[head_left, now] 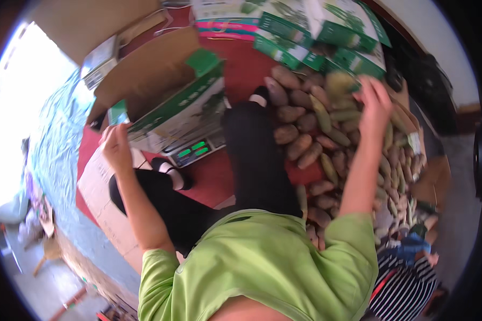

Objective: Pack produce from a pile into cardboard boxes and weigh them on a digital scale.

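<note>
At the left, my left hand [116,147] is closed at the near corner of an open cardboard box [182,115], its fingertips on a small green flap [119,112]. The box is green and white outside, brown inside, and rests on a scale [194,152] with lit green digits. My right hand [375,101] is raised over a pile of sweet potatoes [305,123], fingers curled. At its fingertips is a blurred yellowish lump [340,84]; motion smears its shape. Reddish-brown and greenish long tubers lie close together below that hand.
Green and white cartons [305,32] are stacked at the far side. A red cloth [238,64] covers the floor, with flattened cardboard [110,187] at left beside blue plastic sheeting [59,144]. At the lower right is another person in a striped top [404,289]. My legs straddle the middle.
</note>
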Available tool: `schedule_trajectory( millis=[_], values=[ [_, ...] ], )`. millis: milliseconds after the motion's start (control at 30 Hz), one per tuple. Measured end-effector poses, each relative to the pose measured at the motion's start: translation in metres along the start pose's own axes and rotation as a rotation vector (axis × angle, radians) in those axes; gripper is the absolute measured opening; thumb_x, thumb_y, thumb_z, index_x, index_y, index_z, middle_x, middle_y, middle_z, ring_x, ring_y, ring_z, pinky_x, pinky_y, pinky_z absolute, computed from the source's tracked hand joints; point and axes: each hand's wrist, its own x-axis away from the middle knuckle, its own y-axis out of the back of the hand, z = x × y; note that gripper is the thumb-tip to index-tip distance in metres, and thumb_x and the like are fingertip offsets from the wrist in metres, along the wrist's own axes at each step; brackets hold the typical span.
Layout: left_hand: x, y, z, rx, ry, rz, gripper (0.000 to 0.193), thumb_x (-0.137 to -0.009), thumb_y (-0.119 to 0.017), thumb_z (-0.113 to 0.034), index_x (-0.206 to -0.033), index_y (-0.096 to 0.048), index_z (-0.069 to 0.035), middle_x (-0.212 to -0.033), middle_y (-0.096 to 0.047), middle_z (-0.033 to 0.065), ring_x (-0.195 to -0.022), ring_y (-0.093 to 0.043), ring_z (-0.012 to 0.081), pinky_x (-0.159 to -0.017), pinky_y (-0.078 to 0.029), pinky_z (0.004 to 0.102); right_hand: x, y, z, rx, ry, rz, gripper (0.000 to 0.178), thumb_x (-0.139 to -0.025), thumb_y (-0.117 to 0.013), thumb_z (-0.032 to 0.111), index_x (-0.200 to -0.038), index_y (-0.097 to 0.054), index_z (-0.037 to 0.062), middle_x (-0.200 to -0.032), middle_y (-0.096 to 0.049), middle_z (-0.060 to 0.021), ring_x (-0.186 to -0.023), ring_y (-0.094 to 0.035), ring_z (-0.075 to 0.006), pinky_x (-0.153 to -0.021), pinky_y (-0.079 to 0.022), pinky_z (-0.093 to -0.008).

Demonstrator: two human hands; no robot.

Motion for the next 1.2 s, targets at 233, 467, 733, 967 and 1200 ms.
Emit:
schedule_trajectory(
  millis=[233,467,733,967,1200],
  values=[
    [0.007,0.004,0.022,-0.037,0.042,0.037,0.024,-0.093,-0.05,-0.012,-0.084,-0.067,0.003,-0.075,-0.062,0.0061,-0.072,-0.055,0.0156,-0.067,-0.042,0.0279,0.019,-0.149,0.097,-0.202,0.546,0.369,0.013,-0.077,-0.062,0.014,-0.076,-0.067,0.0027,-0.068,-0.063,-0.0095,-0.059,-0.061,-0.0178,-0.057,-0.049,-0.0294],
    [0.005,0.0,0.028,-0.044,0.04,0.088,0.031,-0.095,-0.047,-0.022,-0.089,-0.068,0.0,-0.082,-0.064,0.0062,-0.077,-0.057,0.0162,-0.072,-0.044,0.0287,0.048,-0.202,0.03,-0.154,0.491,0.328,0.011,-0.077,-0.062,0.013,-0.079,-0.067,0.0032,-0.073,-0.063,-0.0115,-0.07,-0.062,-0.021,-0.064,-0.048,-0.031],
    [0.009,0.003,0.015,-0.089,0.147,0.057,0.037,-0.095,-0.048,-0.031,-0.085,-0.069,-0.002,-0.081,-0.065,0.0051,-0.078,-0.058,0.0148,-0.072,-0.045,0.0277,0.095,-0.058,-0.129,0.262,-0.018,0.267,0.01,-0.081,-0.06,0.008,-0.086,-0.065,0.0016,-0.084,-0.064,-0.0099,-0.076,-0.061,-0.0176,-0.069,-0.047,-0.0282],
    [0.009,-0.004,0.004,-0.07,0.253,-0.03,0.04,-0.094,-0.048,-0.035,-0.085,-0.069,-0.003,-0.081,-0.067,0.0039,-0.08,-0.06,0.0137,-0.075,-0.046,0.0277,0.198,0.093,-0.267,0.782,-0.391,0.289,0.013,-0.078,-0.058,0.015,-0.083,-0.068,0.0081,-0.082,-0.065,-0.0126,-0.079,-0.063,-0.0306,-0.07,-0.049,-0.0373],
    [0.006,-0.001,-0.011,-0.051,0.375,-0.211,0.04,-0.093,-0.048,-0.034,-0.091,-0.07,-0.001,-0.089,-0.068,0.0062,-0.088,-0.061,0.0171,-0.083,-0.045,0.0317,0.256,0.144,-0.293,0.92,-0.711,0.192,0.016,-0.076,-0.06,0.021,-0.079,-0.068,0.0082,-0.081,-0.065,-0.0148,-0.081,-0.063,-0.032,-0.073,-0.05,-0.0388]
  ],
)
